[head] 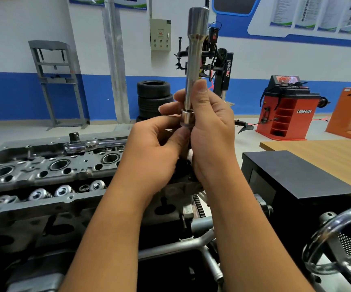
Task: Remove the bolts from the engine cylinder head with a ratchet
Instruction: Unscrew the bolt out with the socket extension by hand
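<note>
Long chrome extension bar (194, 60) held upright, socket (186, 120) at its lower end. Right hand (210, 131) wrapped around the shaft; left hand (157, 148) pinching the socket from below. Ratchet (92, 145) lying on the cylinder head (44, 171), left of the left hand. Stacked tyres (153, 98) beyond.

auto repair training workshop: stacked black rubber tyres (153, 98) just beyond the left hand (159, 148), red wheel balancer machine (286, 110) right of the right hand (210, 131), grey metal cylinder head (44, 173) left.
</note>
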### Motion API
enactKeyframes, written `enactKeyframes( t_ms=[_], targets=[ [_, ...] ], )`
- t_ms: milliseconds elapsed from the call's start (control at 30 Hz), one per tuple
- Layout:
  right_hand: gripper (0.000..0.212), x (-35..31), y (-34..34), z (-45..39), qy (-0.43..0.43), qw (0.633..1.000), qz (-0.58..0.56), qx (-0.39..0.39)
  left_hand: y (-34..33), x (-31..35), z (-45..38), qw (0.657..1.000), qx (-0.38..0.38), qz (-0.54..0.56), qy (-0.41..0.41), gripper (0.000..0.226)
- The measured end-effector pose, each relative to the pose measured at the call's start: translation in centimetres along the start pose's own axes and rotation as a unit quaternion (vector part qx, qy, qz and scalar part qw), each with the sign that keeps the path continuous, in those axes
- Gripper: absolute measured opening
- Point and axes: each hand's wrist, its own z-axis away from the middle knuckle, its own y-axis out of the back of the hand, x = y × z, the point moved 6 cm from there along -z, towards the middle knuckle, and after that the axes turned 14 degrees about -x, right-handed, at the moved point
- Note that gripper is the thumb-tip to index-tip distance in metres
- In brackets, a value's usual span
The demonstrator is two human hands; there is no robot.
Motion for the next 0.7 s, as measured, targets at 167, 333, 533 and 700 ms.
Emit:
enactKeyframes(
  t_ms=[167, 333, 533, 700],
  targets=[
    [0.023, -0.05, 0.41, 0.04, 0.009, 1.0, -0.021, 0.013, 0.34, -0.08, 0.18, 0.999, 0.042, -0.009, 0.0, 0.014],
    [0.022, -0.13, 0.3, -0.02, 0.039, 0.999, 0.03, 0.009, 0.01, 0.32, 0.1, 1.0, -0.005, 0.013, -0.006, 0.02],
    [0.044, 0.34, -0.16, 0.01, -0.004, 1.0, -0.023, 0.002, -0.01, 0.0, 0.19, 1.0, -0.017, 0.003, 0.023, 0.024],
    [0.024, 0.09, -0.17, 0.1, 0.008, 1.0, -0.006, 0.015, 0.05, 0.15, 0.15, 1.0, 0.002, 0.0, 0.009, 0.026]
  ],
)
